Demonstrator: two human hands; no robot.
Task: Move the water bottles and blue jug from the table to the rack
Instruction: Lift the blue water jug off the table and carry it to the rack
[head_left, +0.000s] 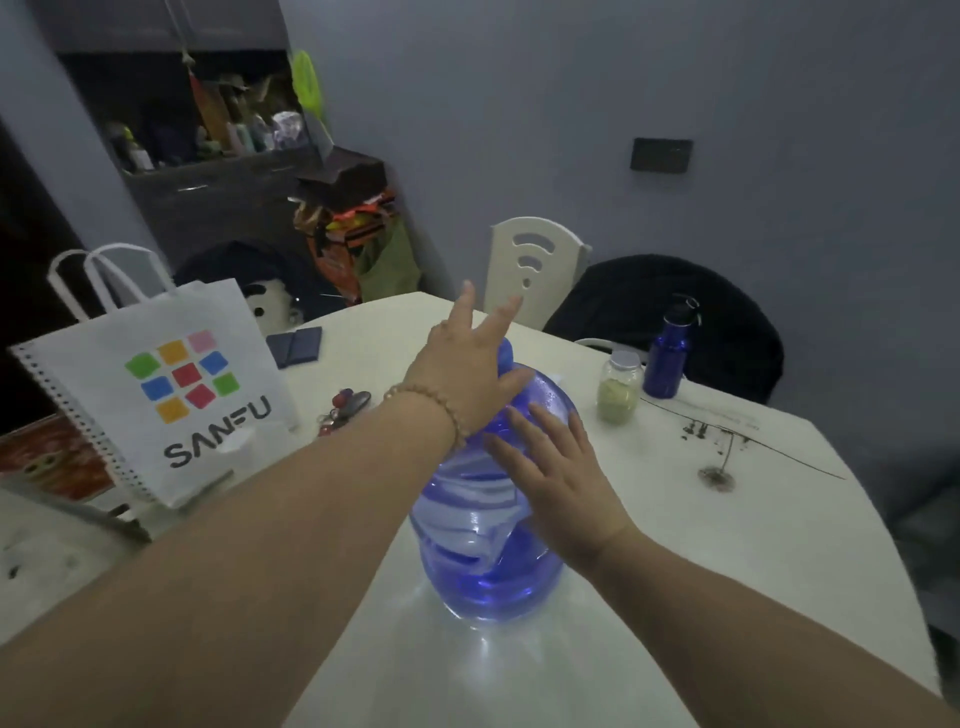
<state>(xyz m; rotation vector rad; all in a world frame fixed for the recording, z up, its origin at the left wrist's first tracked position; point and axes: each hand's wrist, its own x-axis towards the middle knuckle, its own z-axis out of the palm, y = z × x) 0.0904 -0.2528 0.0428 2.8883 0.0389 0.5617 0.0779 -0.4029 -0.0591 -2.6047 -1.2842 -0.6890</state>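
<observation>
**Both hands on the blue jug, jug on the desk**

The blue jug (488, 545) stood upright on the white desk (727, 545), near the front edge and roughly centred in the view. It was translucent, with a blue cap at the top mostly hidden under the left hand.

Left hand (467, 364): palm resting on the top of the jug around the cap, fingers spread and pointing away from the camera. The hand was open, not closed round anything. A beaded bracelet (441, 410) sat on that wrist.

Right hand (556, 467): laid flat against the upper right shoulder of the jug, fingers spread, also open and touching the plastic.

A dark blue water bottle (667, 358) with a black cap stood upright at the far right of the desk, well apart from the jug. Just beside it, on its left, stood a small glass jar (619, 387) with a silver lid and a pale green filling.

On the left side of the desk: a white shopping bag (166, 384) with coloured squares, a spiral notebook (72, 415) leaning against it, and a bunch of keys (345, 408) between bag and jug. A dark wallet-like item (294, 345) lay further back.

A white chair (530, 265) stood behind the desk; dark cloth hung over a second one to its right.
</observation>
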